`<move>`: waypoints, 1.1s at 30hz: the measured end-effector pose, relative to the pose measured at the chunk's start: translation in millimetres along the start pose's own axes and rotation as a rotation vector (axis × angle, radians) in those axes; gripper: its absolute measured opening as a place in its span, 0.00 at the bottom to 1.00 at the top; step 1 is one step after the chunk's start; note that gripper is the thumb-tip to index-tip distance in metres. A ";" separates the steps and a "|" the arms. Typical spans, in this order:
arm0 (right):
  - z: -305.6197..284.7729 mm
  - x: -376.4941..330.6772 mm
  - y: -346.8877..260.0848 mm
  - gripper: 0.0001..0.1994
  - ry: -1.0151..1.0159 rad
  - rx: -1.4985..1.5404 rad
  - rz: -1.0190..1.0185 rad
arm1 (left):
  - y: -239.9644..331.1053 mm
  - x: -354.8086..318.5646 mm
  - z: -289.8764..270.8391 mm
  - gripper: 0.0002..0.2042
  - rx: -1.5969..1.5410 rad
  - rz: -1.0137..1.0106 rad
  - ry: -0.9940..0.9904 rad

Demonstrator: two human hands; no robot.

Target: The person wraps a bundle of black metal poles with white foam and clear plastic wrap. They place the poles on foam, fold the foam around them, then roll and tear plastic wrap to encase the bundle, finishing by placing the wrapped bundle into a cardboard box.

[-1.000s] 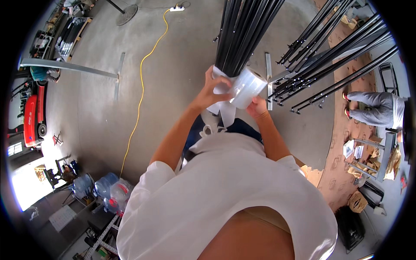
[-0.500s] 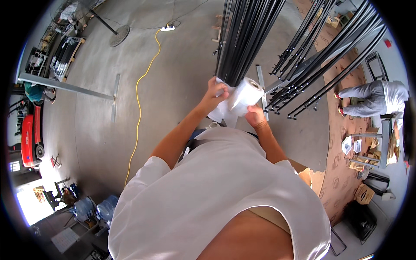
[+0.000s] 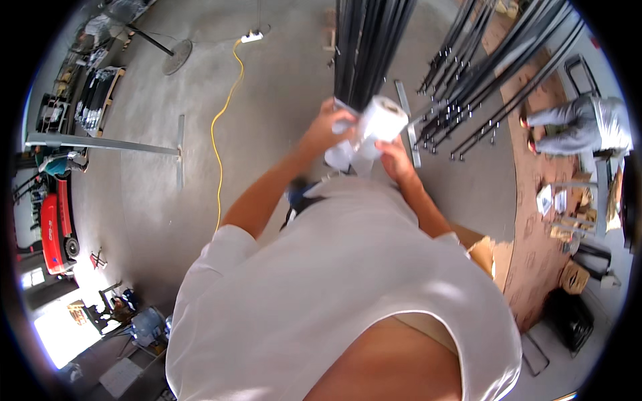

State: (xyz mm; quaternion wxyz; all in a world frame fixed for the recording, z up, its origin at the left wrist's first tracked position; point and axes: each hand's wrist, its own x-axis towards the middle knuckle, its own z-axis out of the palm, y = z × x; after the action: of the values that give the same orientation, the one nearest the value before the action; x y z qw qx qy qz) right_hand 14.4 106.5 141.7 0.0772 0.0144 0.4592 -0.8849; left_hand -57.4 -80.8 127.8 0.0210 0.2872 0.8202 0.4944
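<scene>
Both hands clamp the paper roll [image 3: 382, 119]: left hand [image 3: 329, 127] at nine o'clock, right hand [image 3: 394, 159] at six. Probably light, soft, crushable; best held by its ends.

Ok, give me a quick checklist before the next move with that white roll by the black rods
1. Roll supported: ok. The right hand is under the white roll.
2. Loose sheet controlled: ok. The left hand grips the white sheet hanging from the roll.
3. Roll against the bundle of black rods: cannot tell. They overlap in the head view; contact is hidden.
4. Yellow extension cord away from the feet: cannot tell. The feet are hidden by the torso.
5. Other person clear of the hands: ok. That person stands apart, far right.
</scene>
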 end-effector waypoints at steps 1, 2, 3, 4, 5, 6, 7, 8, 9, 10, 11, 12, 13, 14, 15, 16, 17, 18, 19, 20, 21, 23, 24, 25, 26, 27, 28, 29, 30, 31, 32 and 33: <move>-2.2 0.0 -0.1 0.35 -0.030 0.003 0.015 | -0.6 2.9 -4.6 0.07 0.030 0.044 -0.054; -6.1 2.5 4.6 0.35 -0.023 -0.029 -0.015 | 3.6 5.3 -10.0 0.06 0.047 0.093 -0.108; -7.6 5.5 5.3 0.35 -0.062 -0.039 -0.025 | 7.5 6.2 -13.3 0.04 0.069 0.055 -0.109; -5.3 6.3 2.0 0.35 -0.096 -0.048 -0.012 | 11.5 6.8 -14.6 0.03 0.094 0.023 -0.109; -5.9 6.4 3.2 0.36 -0.092 -0.047 -0.002 | 17.2 6.2 -14.4 0.03 0.091 0.038 -0.110; 1.6 6.3 -0.3 0.34 -0.045 -0.060 -0.014 | 20.1 9.9 -19.3 0.03 0.099 0.054 -0.108; 5.3 4.7 -4.9 0.33 0.001 -0.073 -0.027 | 24.5 13.3 -20.0 0.03 0.109 0.070 -0.103; 0.6 2.1 -4.5 0.33 0.009 -0.078 -0.036 | 31.6 13.4 -15.9 0.02 0.089 0.013 -0.081; -1.3 5.6 -1.5 0.33 0.001 -0.078 -0.047 | 32.9 15.1 -15.7 0.02 0.094 0.015 -0.073; -1.9 9.2 0.4 0.33 -0.010 -0.078 -0.058 | 30.6 15.2 -13.5 0.02 0.100 0.016 -0.062; -3.3 8.1 1.3 0.34 -0.015 -0.077 -0.066 | 27.3 14.7 -10.5 0.02 0.106 0.018 -0.049; -2.4 6.7 0.7 0.34 -0.034 -0.074 -0.076 | 20.3 14.7 -9.2 0.02 0.143 0.080 -0.037; -3.5 4.5 0.3 0.34 -0.050 -0.072 -0.084 | 19.7 12.3 -3.6 0.03 0.173 0.047 0.027; -5.9 5.2 -0.2 0.35 -0.029 -0.092 -0.052 | 18.6 12.7 -1.5 0.03 0.189 -0.022 0.007; -8.0 5.5 -0.5 0.35 -0.026 -0.100 -0.028 | 18.8 12.0 -0.8 0.04 0.201 -0.095 -0.012; -11.9 5.0 0.3 0.35 -0.019 -0.112 0.000 | 15.7 9.8 1.2 0.04 0.163 -0.111 0.011; -14.4 6.0 0.1 0.35 -0.012 -0.124 0.028 | 12.3 8.0 1.8 0.05 0.125 -0.126 0.034; -14.4 5.4 -8.0 0.36 -0.038 -0.122 0.075 | 18.3 8.7 2.8 0.05 0.081 -0.141 0.053; -12.8 5.5 -15.3 0.37 -0.054 -0.143 0.089 | 23.7 10.1 1.9 0.06 0.011 -0.144 0.063; -10.2 5.7 -23.5 0.37 -0.070 -0.164 0.103 | 29.1 12.6 -0.5 0.06 -0.059 -0.147 0.072; -8.2 4.6 -27.2 0.38 -0.086 -0.184 0.122 | 36.9 12.8 -2.5 0.06 -0.130 -0.154 0.081; -10.5 6.4 -23.0 0.37 -0.080 -0.199 0.092 | 43.5 12.3 -3.1 0.04 -0.096 -0.123 0.075; -11.7 7.2 -19.6 0.37 -0.079 -0.208 0.078 | 44.1 11.6 -3.5 0.04 -0.081 -0.108 0.073; -12.9 7.6 -15.0 0.36 -0.065 -0.206 0.063 | 40.7 11.4 -4.2 0.04 -0.119 -0.115 0.064; -14.1 7.6 -9.9 0.36 -0.051 -0.204 0.048 | 35.2 11.5 -5.1 0.04 -0.158 -0.121 0.054; -14.5 7.5 -7.1 0.36 -0.037 -0.202 0.032 | 35.0 12.5 -6.4 0.04 -0.196 -0.126 0.043; -15.0 7.2 -5.6 0.36 -0.014 -0.193 0.032 | 35.8 12.8 -7.2 0.04 -0.200 -0.148 0.027; -14.9 6.5 -4.6 0.36 0.009 -0.184 0.031 | 37.5 13.3 -8.1 0.04 -0.204 -0.170 0.011; -12.8 6.3 -4.2 0.37 0.033 -0.173 0.028 | 39.8 14.4 -10.1 0.04 -0.205 -0.191 -0.008; -10.8 6.1 -5.1 0.36 0.038 -0.175 0.030 | 39.3 15.5 -10.2 0.04 -0.217 -0.173 -0.006; -8.7 5.9 -7.5 0.36 0.044 -0.177 0.032 | 38.5 17.1 -10.0 0.04 -0.229 -0.154 -0.004; -7.7 6.4 -10.3 0.35 0.049 -0.183 0.034 | 37.9 18.9 -9.9 0.03 -0.244 -0.133 0.000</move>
State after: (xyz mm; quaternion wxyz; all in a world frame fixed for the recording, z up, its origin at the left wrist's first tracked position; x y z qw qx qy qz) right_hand 6.2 117.8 145.0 0.0818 0.0364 0.5395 -0.8372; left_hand -59.2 -66.3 168.8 0.0885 0.2276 0.7712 0.5879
